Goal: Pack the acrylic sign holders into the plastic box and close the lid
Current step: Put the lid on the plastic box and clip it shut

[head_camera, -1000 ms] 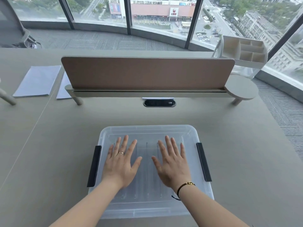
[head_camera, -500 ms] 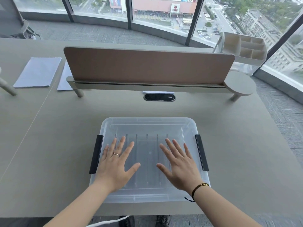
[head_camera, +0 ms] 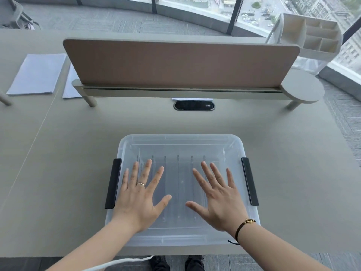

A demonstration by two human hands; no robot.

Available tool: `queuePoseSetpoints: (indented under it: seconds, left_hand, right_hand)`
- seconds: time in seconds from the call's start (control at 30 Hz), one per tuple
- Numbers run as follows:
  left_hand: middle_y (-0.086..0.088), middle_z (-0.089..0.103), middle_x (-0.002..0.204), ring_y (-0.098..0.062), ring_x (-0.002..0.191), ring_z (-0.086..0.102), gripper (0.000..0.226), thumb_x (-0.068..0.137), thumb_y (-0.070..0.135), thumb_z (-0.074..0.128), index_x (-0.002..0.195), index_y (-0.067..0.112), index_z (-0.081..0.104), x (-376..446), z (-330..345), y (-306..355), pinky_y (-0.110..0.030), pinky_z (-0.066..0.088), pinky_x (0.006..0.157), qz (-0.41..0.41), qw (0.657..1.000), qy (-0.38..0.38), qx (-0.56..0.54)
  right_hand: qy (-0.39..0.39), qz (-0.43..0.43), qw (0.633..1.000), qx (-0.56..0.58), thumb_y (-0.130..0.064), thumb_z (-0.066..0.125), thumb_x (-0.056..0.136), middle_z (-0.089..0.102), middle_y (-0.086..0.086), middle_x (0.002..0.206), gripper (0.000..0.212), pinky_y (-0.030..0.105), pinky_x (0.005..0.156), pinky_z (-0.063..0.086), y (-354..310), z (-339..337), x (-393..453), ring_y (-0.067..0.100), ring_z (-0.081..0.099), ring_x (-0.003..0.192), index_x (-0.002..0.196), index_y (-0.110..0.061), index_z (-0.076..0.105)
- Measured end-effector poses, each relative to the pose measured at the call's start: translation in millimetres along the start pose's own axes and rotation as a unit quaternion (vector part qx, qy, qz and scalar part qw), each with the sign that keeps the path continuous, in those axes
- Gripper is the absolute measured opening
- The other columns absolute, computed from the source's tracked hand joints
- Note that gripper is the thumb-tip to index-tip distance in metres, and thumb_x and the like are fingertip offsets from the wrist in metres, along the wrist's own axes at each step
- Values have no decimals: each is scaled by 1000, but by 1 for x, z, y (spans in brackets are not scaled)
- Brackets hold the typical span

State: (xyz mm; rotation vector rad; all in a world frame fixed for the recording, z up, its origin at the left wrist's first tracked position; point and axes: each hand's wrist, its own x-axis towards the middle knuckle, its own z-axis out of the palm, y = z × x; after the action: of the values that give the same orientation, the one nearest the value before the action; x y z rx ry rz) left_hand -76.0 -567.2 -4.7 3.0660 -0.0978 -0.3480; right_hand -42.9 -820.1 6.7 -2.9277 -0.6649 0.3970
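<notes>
Head view shows the clear rectangular plastic box with black side latches lying lidded near the grey desk's front edge, left hand and right hand flat on the lid, fingers splayed, gripping nothing, upright acrylic sign holders faintly visible inside.

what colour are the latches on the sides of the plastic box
Black, one latch on each side of the clear plastic box; head view.

Clear plastic box on desk, lid on; acrylic sign holders upright inside.
</notes>
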Motion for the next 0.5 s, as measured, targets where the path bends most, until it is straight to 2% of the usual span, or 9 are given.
queuePoseSetpoints:
  seconds: [0.07,0.5]
  left_hand:
    - [-4,-17,161,-33,147,-21,81,87,80,9,152,37,-11,4,-1,-2,-55,-4,119,2,1000,-1,1]
    - [-1,-32,157,-29,142,-34,81,84,81,1,147,39,-26,14,-8,-5,-52,-11,118,7,1000,-4,9]
  right_hand:
    - [4,3,1000,7,-85,14,83,-16,-7,162,87,56,119,-2,0,-1,3,17,-18,148,152,-38,-9]
    - [-5,8,1000,6,-86,9,81,-24,-10,159,86,55,118,-8,-1,-6,12,14,-26,146,150,-40,-14]
